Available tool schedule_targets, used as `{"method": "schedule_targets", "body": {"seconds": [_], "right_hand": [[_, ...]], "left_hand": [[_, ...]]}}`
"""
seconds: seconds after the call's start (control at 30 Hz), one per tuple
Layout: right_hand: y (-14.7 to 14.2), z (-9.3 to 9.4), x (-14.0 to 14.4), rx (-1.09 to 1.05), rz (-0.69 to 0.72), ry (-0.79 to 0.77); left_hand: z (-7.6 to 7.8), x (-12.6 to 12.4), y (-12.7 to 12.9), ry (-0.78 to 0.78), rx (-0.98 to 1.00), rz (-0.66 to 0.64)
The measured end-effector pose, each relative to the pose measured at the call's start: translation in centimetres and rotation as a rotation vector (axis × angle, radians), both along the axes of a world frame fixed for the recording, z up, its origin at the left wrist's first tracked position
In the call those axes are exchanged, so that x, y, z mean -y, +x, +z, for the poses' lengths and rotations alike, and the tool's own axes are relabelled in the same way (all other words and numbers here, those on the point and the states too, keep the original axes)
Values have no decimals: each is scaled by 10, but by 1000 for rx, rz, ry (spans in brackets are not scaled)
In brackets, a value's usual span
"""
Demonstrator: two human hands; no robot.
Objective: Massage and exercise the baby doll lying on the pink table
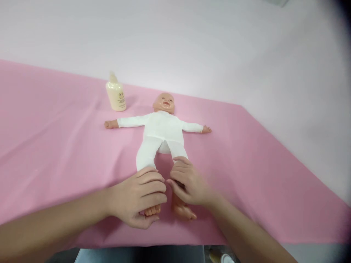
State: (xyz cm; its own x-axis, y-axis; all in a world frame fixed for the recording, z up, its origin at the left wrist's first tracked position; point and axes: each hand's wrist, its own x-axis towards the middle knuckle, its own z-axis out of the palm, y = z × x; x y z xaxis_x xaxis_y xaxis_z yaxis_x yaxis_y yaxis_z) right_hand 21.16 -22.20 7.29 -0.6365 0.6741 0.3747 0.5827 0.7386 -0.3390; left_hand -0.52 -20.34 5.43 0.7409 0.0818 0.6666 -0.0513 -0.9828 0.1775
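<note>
A baby doll (pixel 163 126) in a white suit lies on its back with its arms stretched out sideways and its legs towards me. My left hand (pixel 139 195) is wrapped over the lower leg on the left side, and the toes of that foot show between thumb and fingers. Around the lower leg on the right side curls my right hand (pixel 190 182), its thumb on the inner side. The doll's bare foot (pixel 184 212) sticks out below it. Both ankles are largely hidden under my hands.
A pink cloth (pixel 55 146) covers the table beneath the doll. Beyond the doll's hand on the left stands a pale yellow pump bottle (pixel 116 96). Past the front edge, a dark grey surface (pixel 142 254) and a white round lid (pixel 226 258) show.
</note>
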Motion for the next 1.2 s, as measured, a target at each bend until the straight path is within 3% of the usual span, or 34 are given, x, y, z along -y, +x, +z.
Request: {"method": "schedule_targets", "body": {"seconds": [0.43,0.77,1.03,1.2], "right_hand": [[0,2,4,-220,-111,-41],[-1,0,6,-357,-116,-82],[1,-3,8,-566,-111,114],[1,-5,9,-585,-61,229]], "left_hand": [[-9,0,4,-30,-208,-136],[-13,1,2,-58,-268,-144],[-8,1,1,-47,-209,-119],[-4,1,0,-8,-151,-72]]}}
